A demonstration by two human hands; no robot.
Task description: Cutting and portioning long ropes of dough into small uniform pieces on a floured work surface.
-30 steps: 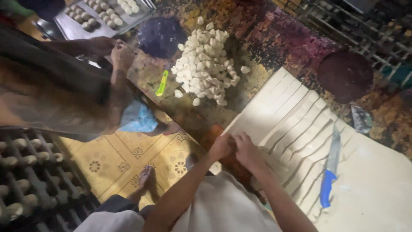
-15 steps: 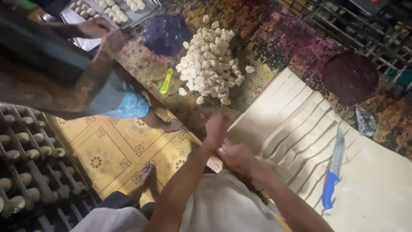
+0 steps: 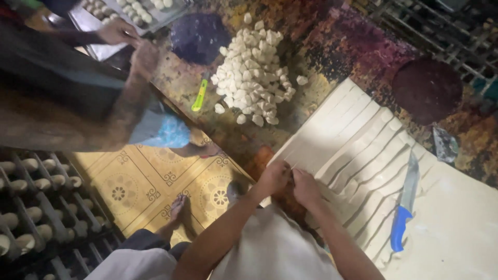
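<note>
A pale dough sheet (image 3: pixel 363 155), cut into long strips, lies across the stained table (image 3: pixel 332 57). At its near corner my left hand (image 3: pixel 275 176) and my right hand (image 3: pixel 306 187) sit close together. Both have their fingers pinched on the end of one dough strip (image 3: pixel 332 193). A knife (image 3: pixel 404 207) with a blue handle rests on the dough to my right, away from both hands. A heap of small cut dough pieces (image 3: pixel 254 78) lies further along the table.
A green-handled tool (image 3: pixel 199 96) lies beside the heap. Another person stands at the left, a hand (image 3: pixel 116 31) on a metal tray of dough balls (image 3: pixel 140 13). Racks holding dough pieces (image 3: pixel 36 207) fill the lower left over patterned floor tiles (image 3: pixel 150 181).
My left hand, lifted a moment ago, has come down beside my right at the strip's end. The other person's hand has reached the tray.
</note>
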